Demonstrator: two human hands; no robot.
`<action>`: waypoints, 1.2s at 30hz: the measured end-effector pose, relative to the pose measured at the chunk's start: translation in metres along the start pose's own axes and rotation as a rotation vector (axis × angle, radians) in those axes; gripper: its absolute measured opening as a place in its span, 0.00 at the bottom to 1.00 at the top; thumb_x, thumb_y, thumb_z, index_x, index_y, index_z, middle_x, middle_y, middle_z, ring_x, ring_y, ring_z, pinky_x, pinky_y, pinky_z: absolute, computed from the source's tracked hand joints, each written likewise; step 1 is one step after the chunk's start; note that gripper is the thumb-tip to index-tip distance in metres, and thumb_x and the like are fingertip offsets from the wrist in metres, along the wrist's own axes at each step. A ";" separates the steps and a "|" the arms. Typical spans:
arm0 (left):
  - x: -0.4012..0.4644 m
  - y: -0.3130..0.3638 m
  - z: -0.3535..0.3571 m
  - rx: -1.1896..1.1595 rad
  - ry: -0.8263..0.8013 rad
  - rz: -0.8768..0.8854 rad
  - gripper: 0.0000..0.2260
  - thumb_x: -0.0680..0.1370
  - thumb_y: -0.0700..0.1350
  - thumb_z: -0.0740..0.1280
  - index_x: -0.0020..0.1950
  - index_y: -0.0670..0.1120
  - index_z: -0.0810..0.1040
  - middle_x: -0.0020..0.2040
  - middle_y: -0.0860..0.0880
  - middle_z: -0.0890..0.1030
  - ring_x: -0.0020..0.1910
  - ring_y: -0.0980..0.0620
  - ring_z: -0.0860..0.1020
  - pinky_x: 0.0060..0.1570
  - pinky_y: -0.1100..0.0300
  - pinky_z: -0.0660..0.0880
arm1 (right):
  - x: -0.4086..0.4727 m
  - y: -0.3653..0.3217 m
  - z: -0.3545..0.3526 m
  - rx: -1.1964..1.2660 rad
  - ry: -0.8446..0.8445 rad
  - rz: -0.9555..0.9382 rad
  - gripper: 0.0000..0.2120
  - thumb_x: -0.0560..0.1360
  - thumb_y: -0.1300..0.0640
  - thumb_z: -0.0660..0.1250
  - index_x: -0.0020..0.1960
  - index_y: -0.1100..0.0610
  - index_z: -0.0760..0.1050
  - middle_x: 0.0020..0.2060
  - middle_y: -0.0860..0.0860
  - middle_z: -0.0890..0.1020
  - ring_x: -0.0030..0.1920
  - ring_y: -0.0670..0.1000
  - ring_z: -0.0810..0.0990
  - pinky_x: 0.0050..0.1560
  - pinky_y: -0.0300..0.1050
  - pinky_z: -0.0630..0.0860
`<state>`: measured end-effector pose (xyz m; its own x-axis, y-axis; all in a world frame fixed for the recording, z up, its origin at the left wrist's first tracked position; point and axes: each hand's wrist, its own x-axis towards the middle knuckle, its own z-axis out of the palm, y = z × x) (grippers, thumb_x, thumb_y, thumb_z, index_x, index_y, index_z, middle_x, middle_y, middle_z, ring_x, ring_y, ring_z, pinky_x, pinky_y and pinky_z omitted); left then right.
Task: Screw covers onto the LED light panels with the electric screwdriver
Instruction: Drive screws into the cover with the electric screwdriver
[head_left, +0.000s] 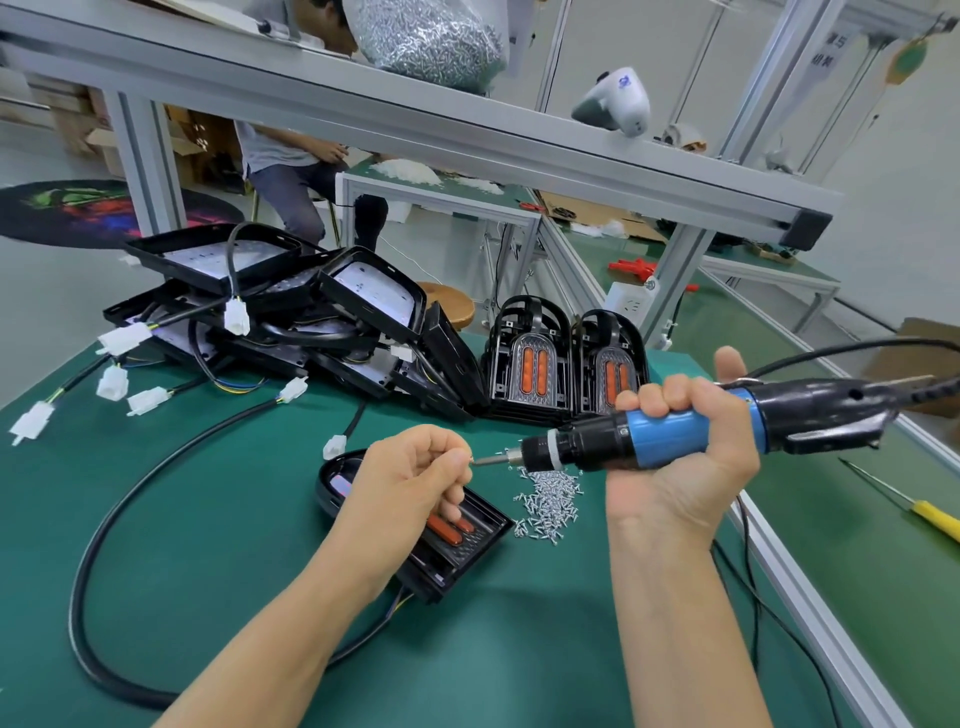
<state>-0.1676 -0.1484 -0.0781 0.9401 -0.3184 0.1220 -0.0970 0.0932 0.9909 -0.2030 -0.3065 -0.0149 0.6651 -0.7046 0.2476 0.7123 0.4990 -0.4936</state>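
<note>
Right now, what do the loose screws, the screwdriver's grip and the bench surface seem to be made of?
Loose screws: likely plated steel; bright silvery shine.
Screwdriver's grip, held by the right hand: probably plastic, smooth blue with soft highlights, black sections at either end.
Bench surface: seemingly a rubber or vinyl mat; uniform matte green, no glare.

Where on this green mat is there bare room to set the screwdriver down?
Bare green mat lies between the forearms, and inside the black cable loop left of the light panel. Crowded: the panel pile at the back, and the loose screws beside the panel.
</note>
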 end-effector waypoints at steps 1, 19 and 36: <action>0.001 0.000 0.000 -0.007 0.015 -0.001 0.09 0.79 0.36 0.62 0.40 0.42 0.77 0.31 0.51 0.77 0.29 0.54 0.73 0.31 0.64 0.73 | 0.000 -0.001 0.000 0.012 0.011 0.001 0.16 0.64 0.63 0.62 0.51 0.52 0.73 0.27 0.47 0.70 0.26 0.46 0.68 0.34 0.39 0.71; -0.006 0.000 -0.003 -0.579 -0.011 -0.125 0.06 0.65 0.36 0.70 0.40 0.42 0.80 0.35 0.45 0.79 0.31 0.54 0.77 0.32 0.62 0.78 | -0.005 -0.014 0.016 -0.005 -0.097 -0.038 0.15 0.65 0.63 0.60 0.50 0.52 0.74 0.27 0.46 0.69 0.26 0.46 0.68 0.35 0.38 0.70; -0.007 0.002 -0.001 -0.453 -0.027 -0.078 0.04 0.64 0.38 0.71 0.38 0.42 0.80 0.35 0.47 0.80 0.33 0.55 0.77 0.34 0.62 0.78 | -0.004 -0.017 0.015 -0.010 -0.091 -0.011 0.15 0.65 0.62 0.60 0.50 0.52 0.74 0.27 0.47 0.69 0.26 0.46 0.68 0.34 0.39 0.70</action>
<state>-0.1740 -0.1455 -0.0773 0.9294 -0.3648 0.0557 0.1320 0.4695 0.8730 -0.2144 -0.3048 0.0052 0.6754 -0.6607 0.3276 0.7176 0.4865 -0.4984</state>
